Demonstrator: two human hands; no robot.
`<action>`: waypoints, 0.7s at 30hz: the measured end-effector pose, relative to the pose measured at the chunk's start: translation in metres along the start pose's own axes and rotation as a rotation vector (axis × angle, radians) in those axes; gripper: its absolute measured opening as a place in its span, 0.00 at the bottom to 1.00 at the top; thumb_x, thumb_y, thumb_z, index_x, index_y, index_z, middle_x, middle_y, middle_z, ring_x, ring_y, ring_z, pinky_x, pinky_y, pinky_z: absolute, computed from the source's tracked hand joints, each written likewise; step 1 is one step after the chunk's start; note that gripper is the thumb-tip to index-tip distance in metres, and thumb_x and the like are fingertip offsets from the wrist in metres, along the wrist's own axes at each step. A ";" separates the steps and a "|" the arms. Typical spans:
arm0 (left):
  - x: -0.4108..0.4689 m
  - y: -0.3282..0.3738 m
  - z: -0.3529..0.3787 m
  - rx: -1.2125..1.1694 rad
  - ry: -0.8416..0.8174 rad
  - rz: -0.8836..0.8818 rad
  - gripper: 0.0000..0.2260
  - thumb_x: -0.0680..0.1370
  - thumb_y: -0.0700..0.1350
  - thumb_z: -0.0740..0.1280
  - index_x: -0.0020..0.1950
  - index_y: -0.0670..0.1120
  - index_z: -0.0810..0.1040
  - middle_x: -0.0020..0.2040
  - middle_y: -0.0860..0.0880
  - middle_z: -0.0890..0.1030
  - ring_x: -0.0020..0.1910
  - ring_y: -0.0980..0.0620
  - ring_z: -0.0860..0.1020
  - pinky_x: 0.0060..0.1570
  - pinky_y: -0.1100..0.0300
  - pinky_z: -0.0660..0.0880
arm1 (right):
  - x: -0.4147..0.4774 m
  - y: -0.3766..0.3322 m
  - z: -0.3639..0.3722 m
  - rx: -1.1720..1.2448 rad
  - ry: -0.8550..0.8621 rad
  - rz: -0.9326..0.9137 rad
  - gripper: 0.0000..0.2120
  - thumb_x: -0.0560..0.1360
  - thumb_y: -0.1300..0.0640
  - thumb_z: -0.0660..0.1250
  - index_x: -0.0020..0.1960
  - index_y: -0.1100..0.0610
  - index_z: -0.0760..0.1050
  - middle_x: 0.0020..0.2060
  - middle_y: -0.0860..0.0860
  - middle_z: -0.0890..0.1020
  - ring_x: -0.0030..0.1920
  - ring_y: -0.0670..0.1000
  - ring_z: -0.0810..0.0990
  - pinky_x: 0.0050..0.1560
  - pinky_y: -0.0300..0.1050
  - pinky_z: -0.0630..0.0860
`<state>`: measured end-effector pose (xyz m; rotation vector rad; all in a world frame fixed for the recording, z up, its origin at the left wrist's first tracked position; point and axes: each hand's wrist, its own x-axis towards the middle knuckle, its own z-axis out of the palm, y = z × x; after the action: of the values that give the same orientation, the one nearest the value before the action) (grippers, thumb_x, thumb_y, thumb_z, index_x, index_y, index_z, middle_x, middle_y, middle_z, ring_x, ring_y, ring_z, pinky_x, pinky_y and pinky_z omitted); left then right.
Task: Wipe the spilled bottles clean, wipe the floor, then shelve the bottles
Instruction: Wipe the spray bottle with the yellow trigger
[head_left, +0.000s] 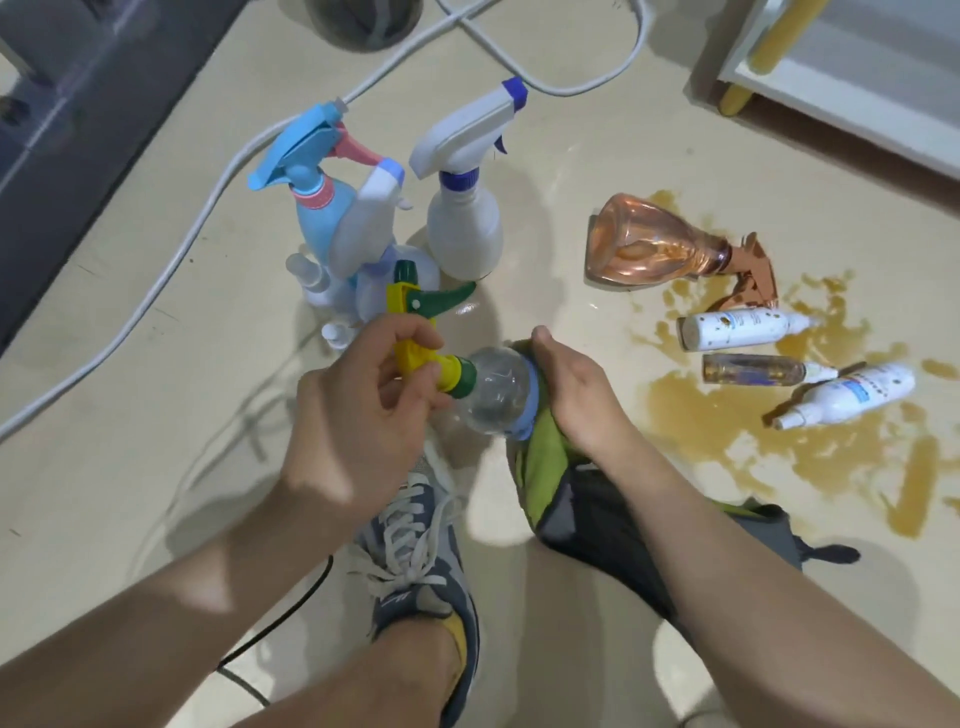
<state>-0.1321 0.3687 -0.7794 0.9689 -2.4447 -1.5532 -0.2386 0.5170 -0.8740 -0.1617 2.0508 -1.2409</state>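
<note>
Head view. Wiping of the bottles is the step in hand. Left hand (358, 400) holds the clear spray bottle (493, 387) above the floor (130, 415), with its fingers (408, 335) curled round the yellow trigger head and neck. Right hand (576, 400) grips the green cloth (540, 467), which wraps the lower body and base of the bottle. The thumb lies on top; the other fingers are hidden beneath the cloth. The bottle lies roughly level between the two hands.

Standing group: a blue spray bottle (317, 218) and a white trigger bottle (465, 228) stand upright and close together with several smaller bottles, apart from the brown spill (727, 415). Judged from their position, these are done.

Lying in or at the edge of the spill: a copper-tinted bottle (654, 244), a spotted white bottle (737, 330), a small clear vial (753, 369) and a white mist bottle (852, 392). The white shelf unit (857, 78) stands beyond them.

Next move, as judged: set the held bottle upright beside the standing group, then reach right for one from the spill. Grasp each by a dry part, since wet plastic is liable to slip. Floor wiping and shelving follow.
</note>
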 end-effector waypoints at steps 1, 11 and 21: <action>-0.002 0.002 0.002 0.014 0.005 0.017 0.09 0.79 0.41 0.66 0.51 0.55 0.76 0.39 0.57 0.84 0.38 0.61 0.84 0.45 0.57 0.81 | 0.004 -0.006 -0.002 -0.025 -0.006 0.053 0.26 0.81 0.37 0.51 0.42 0.55 0.77 0.40 0.49 0.82 0.45 0.52 0.79 0.59 0.58 0.75; 0.007 0.009 0.001 -0.027 -0.025 0.004 0.15 0.79 0.39 0.65 0.59 0.59 0.77 0.40 0.52 0.84 0.37 0.59 0.84 0.45 0.58 0.82 | -0.039 0.015 0.023 -0.562 0.148 -0.710 0.34 0.76 0.52 0.70 0.74 0.66 0.63 0.72 0.62 0.68 0.73 0.62 0.66 0.69 0.61 0.67; 0.027 0.023 -0.011 -0.219 -0.299 -0.132 0.15 0.79 0.44 0.65 0.62 0.59 0.68 0.34 0.43 0.84 0.35 0.46 0.84 0.39 0.54 0.82 | -0.069 -0.032 0.013 0.305 0.293 -0.246 0.19 0.75 0.65 0.66 0.62 0.49 0.78 0.57 0.45 0.83 0.59 0.46 0.81 0.62 0.53 0.77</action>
<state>-0.1601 0.3518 -0.7619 0.9345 -2.3586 -2.0972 -0.1884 0.5217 -0.8158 -0.0939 2.0966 -1.8040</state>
